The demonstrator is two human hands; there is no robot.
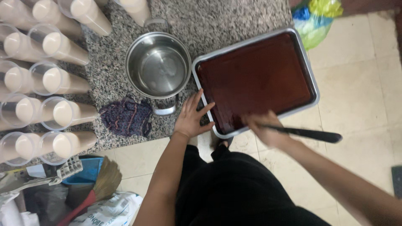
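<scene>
now left hand [190, 119] fingers spread flat steadying metal tray [312, 86], right hand [264, 129] fingers gripping dark knife [310, 134]

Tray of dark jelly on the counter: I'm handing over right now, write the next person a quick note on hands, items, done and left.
Left hand: open, fingers spread, flat on the granite counter against the metal tray corner.
Right hand: shut on a black-handled knife, over the tray's near edge; hand blurred.
Tray holds a smooth dark brown slab; part of the tray overhangs the counter.
Empty steel pot and a dark cloth sit left of it; filled plastic cups further left.
Done: no cuts visible in the slab.
Left: slab uncut.
</scene>
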